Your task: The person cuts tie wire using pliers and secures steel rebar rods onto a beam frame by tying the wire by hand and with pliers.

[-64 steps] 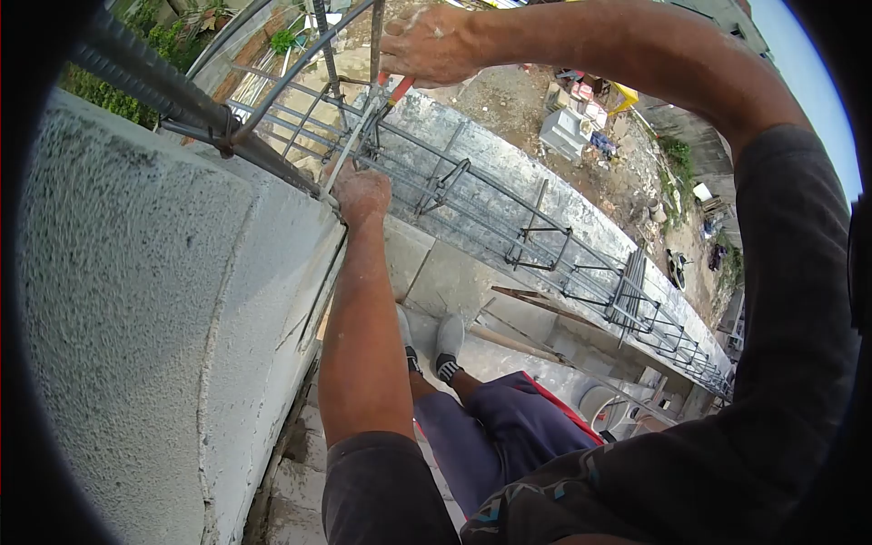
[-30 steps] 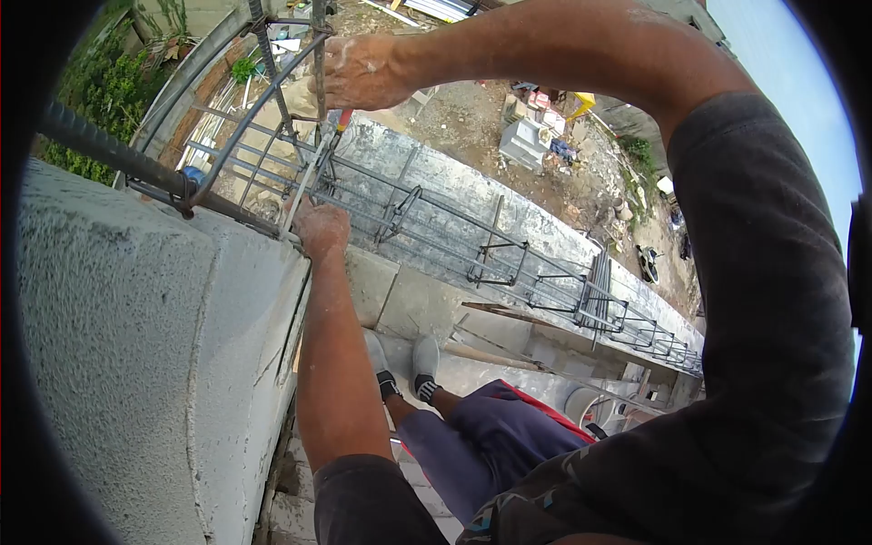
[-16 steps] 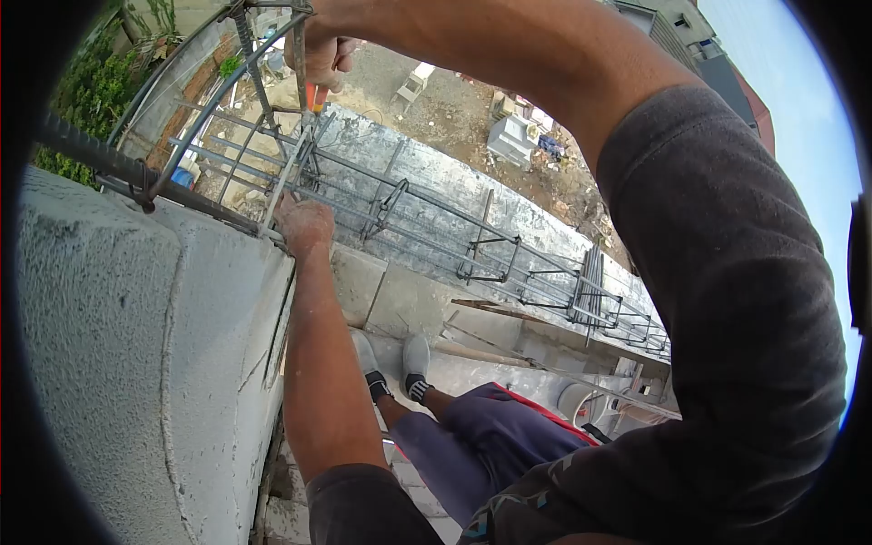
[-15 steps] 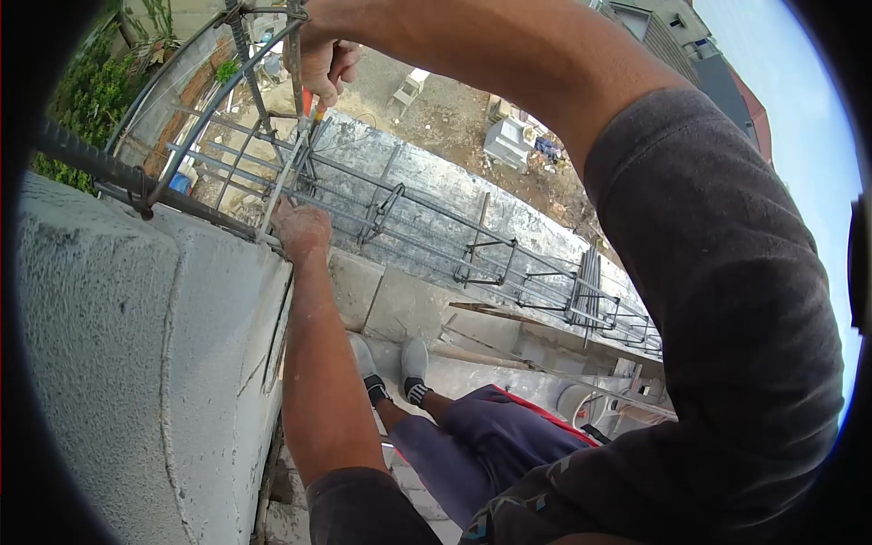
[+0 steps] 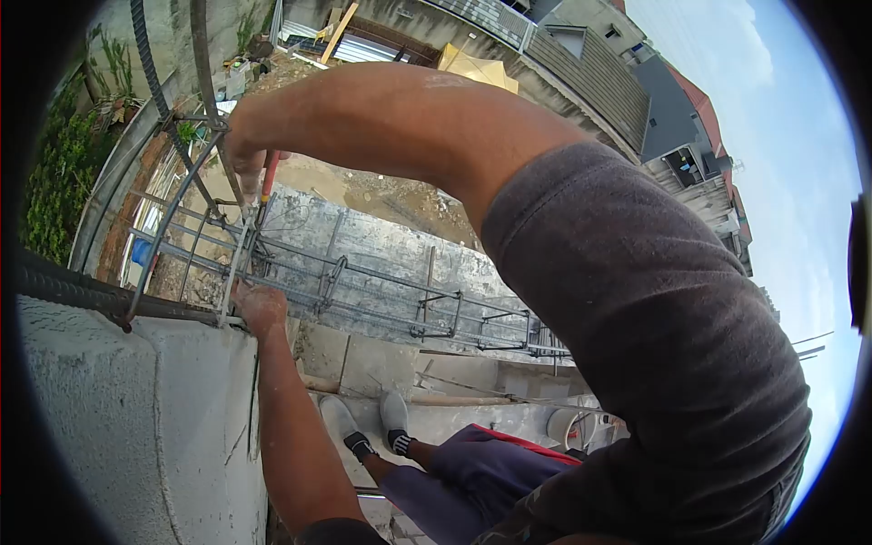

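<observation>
My right hand [image 5: 245, 165] is closed round a red-handled tool, apparently pliers [image 5: 270, 174], beside an upright steel bar. Its jaws are low among the crossing bars and hard to make out; my forearm hides part of the hand. Below it, my left hand [image 5: 260, 307] is closed on the lower end of a pale steel stirrup [image 5: 234, 268], close to the corner of the grey wall [image 5: 195, 381]. Its fingertips are partly hidden. From there the rebar cage [image 5: 391, 295] runs off to the right along a grey formwork board [image 5: 391, 250].
Thick rebar [image 5: 73, 286] lies along the wall top at left, and more bars stand upright above it. My feet in grey shoes [image 5: 395, 413] are on a narrow ledge. A white bucket [image 5: 565, 425] sits to the right. Beyond the formwork is a drop to the dirt ground.
The view has tilted up and shifted, so hands and cage appear further left and lower, with more houses and sky showing. Both hands stay at the same stirrup, the right still on the tool.
</observation>
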The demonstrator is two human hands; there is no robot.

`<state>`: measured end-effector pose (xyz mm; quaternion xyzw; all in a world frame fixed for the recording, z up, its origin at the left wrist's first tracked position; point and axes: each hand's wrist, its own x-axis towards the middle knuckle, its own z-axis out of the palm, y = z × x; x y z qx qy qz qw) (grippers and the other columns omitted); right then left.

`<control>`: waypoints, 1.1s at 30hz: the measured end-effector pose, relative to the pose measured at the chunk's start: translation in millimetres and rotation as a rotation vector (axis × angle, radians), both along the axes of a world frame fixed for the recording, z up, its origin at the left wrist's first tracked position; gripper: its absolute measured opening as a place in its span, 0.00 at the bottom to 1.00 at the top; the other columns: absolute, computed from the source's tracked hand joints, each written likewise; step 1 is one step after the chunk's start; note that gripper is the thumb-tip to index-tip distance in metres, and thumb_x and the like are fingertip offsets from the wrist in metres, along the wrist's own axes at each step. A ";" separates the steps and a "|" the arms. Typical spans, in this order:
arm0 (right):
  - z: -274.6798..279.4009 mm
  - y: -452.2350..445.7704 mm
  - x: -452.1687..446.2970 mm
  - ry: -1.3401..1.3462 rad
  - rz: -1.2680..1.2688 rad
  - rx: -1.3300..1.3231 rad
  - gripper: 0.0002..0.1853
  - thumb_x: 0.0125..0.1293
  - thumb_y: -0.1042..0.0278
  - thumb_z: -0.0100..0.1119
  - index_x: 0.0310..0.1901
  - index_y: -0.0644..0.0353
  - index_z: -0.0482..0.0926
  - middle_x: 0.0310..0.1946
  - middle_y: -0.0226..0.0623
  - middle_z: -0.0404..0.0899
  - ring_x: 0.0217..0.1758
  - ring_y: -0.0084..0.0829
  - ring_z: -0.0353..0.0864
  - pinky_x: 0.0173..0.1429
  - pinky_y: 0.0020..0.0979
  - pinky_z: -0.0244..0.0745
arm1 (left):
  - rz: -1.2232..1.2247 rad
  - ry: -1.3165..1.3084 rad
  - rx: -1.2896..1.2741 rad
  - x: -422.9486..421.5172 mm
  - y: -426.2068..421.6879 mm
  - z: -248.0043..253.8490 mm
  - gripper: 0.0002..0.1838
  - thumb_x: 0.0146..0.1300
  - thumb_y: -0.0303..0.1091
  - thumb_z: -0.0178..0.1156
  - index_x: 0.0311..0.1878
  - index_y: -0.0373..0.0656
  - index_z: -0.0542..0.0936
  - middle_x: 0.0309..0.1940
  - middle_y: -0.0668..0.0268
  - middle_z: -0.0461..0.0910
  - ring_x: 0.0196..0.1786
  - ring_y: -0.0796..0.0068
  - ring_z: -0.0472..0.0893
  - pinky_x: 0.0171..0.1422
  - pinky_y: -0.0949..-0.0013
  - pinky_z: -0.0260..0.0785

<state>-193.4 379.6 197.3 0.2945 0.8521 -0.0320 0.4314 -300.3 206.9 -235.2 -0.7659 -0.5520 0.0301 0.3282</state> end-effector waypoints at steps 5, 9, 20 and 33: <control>-3.8 11.0 4.7 0.042 -0.527 -0.189 0.29 0.46 0.40 0.79 0.37 0.59 0.85 0.30 0.34 0.83 0.29 0.29 0.81 0.38 0.31 0.78 | 0.263 -0.554 -0.035 23.7 -11.4 13.1 0.16 0.66 0.41 0.54 0.35 0.37 0.83 0.36 0.59 0.80 0.43 0.60 0.76 0.60 0.57 0.64; -7.5 6.0 31.4 -0.036 -0.731 -0.344 0.27 0.43 0.43 0.82 0.38 0.53 0.84 0.29 0.25 0.80 0.30 0.22 0.79 0.40 0.27 0.75 | 0.193 -0.343 -0.117 -1.3 -0.6 -26.8 0.14 0.69 0.44 0.53 0.36 0.46 0.83 0.22 0.68 0.71 0.29 0.71 0.69 0.44 0.63 0.64; -16.3 -20.4 55.6 0.275 0.556 0.194 0.28 0.63 0.38 0.58 0.46 0.59 0.81 0.36 0.41 0.83 0.45 0.46 0.84 0.51 0.43 0.79 | 0.426 -0.437 -0.677 23.6 -1.8 44.3 0.22 0.69 0.41 0.48 0.46 0.29 0.83 0.54 0.50 0.80 0.69 0.57 0.67 0.73 0.48 0.55; 8.8 -17.1 -3.2 -0.157 -0.403 -0.118 0.32 0.65 0.34 0.55 0.45 0.63 0.82 0.36 0.40 0.83 0.32 0.35 0.83 0.37 0.39 0.77 | 0.357 -0.600 -0.440 20.0 -15.8 41.4 0.16 0.67 0.34 0.51 0.40 0.32 0.84 0.48 0.54 0.81 0.55 0.63 0.78 0.60 0.65 0.70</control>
